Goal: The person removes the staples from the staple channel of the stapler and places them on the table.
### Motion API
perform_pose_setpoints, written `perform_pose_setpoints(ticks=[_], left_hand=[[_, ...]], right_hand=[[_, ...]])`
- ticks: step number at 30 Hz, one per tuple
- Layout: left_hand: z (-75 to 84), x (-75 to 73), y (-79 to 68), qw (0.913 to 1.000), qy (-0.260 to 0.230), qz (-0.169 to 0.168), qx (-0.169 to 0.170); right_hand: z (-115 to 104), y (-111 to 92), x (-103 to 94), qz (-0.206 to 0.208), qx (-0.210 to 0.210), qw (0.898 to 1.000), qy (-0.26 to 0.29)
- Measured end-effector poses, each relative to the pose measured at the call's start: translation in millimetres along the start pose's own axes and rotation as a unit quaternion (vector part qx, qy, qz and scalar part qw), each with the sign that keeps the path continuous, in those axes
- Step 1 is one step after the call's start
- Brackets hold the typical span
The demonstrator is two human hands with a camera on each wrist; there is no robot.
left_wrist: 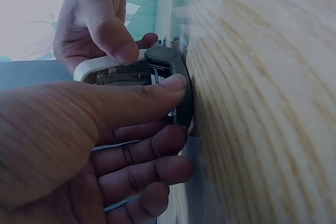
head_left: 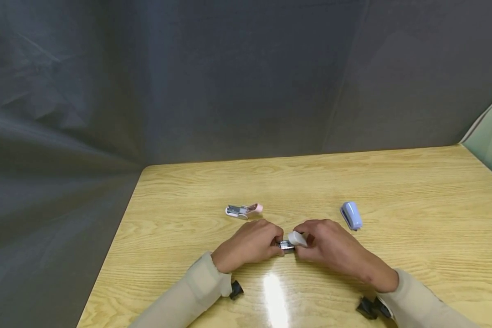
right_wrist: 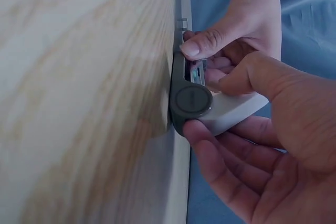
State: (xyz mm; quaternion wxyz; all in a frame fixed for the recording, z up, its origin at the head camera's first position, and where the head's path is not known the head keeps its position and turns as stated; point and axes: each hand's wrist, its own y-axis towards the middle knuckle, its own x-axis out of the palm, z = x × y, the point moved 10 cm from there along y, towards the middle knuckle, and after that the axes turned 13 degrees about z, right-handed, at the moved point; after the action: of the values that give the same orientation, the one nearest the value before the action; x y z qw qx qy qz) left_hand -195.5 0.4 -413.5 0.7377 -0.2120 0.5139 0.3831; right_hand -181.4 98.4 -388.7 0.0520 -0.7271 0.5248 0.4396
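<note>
A small stapler with a white top [head_left: 297,238] and a dark grey base [right_wrist: 184,95] is opened up low over the table, its metal staple channel [head_left: 287,245] exposed. My left hand [head_left: 252,243] pinches the channel end of the base between thumb and fingers. On the other end, my right hand [head_left: 332,248] grips the raised white top, with the thumb on one side and fingers beneath near the round hinge. In the left wrist view a spring [left_wrist: 123,74] shows inside the lifted top.
Behind my left hand lies a pink and white stapler [head_left: 243,211], also opened. A closed light blue stapler [head_left: 351,215] sits beyond my right hand. The wooden table [head_left: 180,191] ends at a dark curtain [head_left: 246,82] along the back and left.
</note>
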Motion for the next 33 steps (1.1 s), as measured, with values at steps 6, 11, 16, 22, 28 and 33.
perform_pose_setpoints(ticks=[6,11,16,22,28,33], left_hand=[[-0.3,-1.2,-0.6,1.0000,0.003,0.004,0.003],[0.3,-1.1,-0.2,0.9999,0.010,0.003,0.007],[2.5,-1.8,0.9,0.9998,0.015,0.004,0.010],[3.1,-2.7,0.7,0.9998,0.016,0.006,0.006],[4.1,-3.6,0.6,0.9996,0.023,0.009,0.010],[4.0,-3.3,1.1,0.9995,0.029,0.010,0.011]], right_hand=[[2,0,-3.7,-0.005,0.017,1.000,0.021],[3,0,-3.6,-0.011,0.025,0.999,0.024],[3,0,-4.1,-0.015,0.024,0.999,0.026],[4,-1,-5.5,-0.021,0.035,0.999,0.032],[9,-4,-9.5,-0.034,0.060,0.997,0.040],[11,-4,-15.3,-0.041,0.057,0.997,0.040]])
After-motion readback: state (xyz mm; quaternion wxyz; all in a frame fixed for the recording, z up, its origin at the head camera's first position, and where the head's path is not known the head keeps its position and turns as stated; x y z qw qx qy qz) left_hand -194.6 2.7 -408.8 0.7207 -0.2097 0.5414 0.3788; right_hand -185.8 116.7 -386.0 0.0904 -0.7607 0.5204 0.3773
